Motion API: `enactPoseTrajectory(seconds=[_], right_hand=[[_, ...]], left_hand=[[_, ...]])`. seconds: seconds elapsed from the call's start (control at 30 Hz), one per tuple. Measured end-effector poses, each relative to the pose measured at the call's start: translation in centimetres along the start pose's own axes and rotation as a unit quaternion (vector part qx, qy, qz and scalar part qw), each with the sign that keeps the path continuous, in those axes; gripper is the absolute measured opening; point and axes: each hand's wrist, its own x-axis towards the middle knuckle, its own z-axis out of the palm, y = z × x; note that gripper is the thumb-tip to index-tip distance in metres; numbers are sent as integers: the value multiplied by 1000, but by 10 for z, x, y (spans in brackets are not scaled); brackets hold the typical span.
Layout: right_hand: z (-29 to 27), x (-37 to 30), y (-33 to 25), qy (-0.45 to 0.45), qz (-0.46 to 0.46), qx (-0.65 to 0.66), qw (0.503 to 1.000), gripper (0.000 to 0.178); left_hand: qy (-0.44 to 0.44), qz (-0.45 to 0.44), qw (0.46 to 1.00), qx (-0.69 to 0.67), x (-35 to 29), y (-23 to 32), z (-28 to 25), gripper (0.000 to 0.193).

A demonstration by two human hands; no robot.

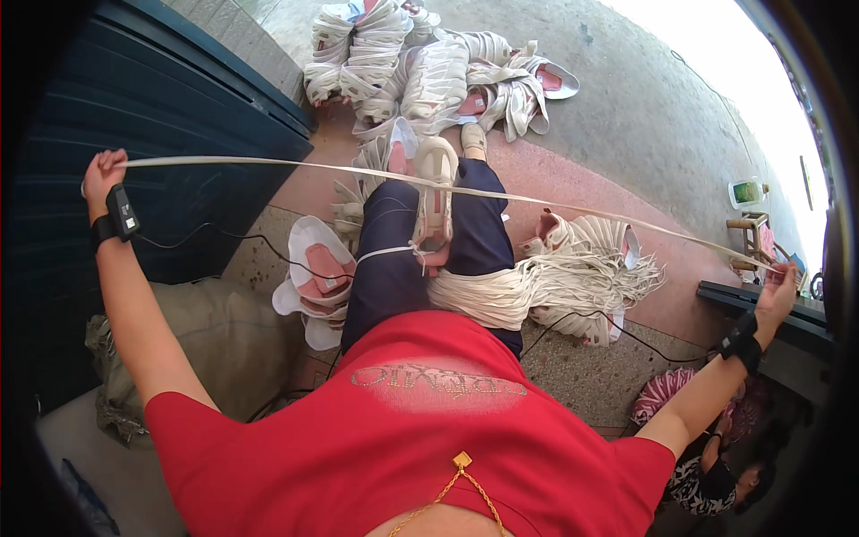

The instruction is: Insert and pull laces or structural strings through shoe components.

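Note:
A cream-white shoelace (573, 208) stretches wide across my body, one end in each hand. My left hand (104, 177), far out to the left, is closed on one end. Out to the right, my right hand (778, 288) pinches the other. Between my thighs sits a beige and white shoe upper (435, 210), and the lace crosses it midway; whether it runs through the eyelets I cannot tell. Pink lining shows at the upper's near end. Over my right thigh lies a thick bundle of white laces (483, 298), its loose ends spilling to the right.
Stacked white shoe uppers (434, 80) lie on the floor ahead. More uppers (318, 268) rest by my left leg. A dark blue metal door (179, 116) stands left, above a stuffed sack (215, 345). Another person (716, 474) is at lower right; a plastic bottle (747, 192) stands beyond.

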Motion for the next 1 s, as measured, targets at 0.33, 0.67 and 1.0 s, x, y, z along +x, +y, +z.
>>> enactPoseTrajectory(seconds=[0.33,0.67,1.0], right_hand=[[294,-216,229,-465,149,-40,871,18],[383,-233,280,-335,-11,-238,912,17],[401,-230,278,-313,-81,-331,886,13]], left_hand=[[34,-360,923,128,-88,-311,38,30],[-284,-333,797,417,-242,-493,162,25],[-289,-12,699,654,-243,-515,149,27]])
